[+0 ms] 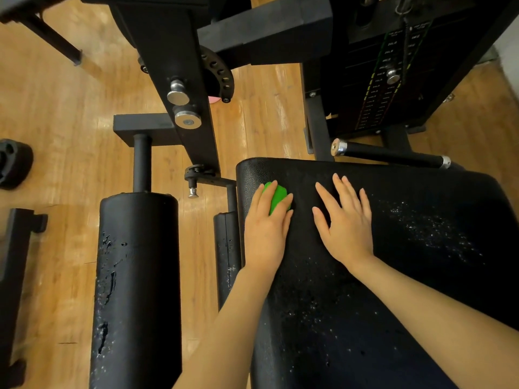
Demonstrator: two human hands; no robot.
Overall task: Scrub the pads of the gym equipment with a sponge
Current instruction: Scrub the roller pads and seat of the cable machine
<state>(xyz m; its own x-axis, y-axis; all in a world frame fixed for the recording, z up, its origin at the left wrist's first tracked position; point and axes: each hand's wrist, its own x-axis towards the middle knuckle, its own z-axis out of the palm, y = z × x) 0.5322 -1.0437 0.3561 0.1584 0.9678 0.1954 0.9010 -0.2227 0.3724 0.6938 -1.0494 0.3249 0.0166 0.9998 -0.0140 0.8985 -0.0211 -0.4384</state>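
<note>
Wood gym floor (70, 113), black seat pad (393, 262) under me. My left hand (265, 234) holds the green sponge (278, 198) at the pad's 10 o'clock corner; right hand (346, 228) rests flat, fingers spread, just beside.
</note>
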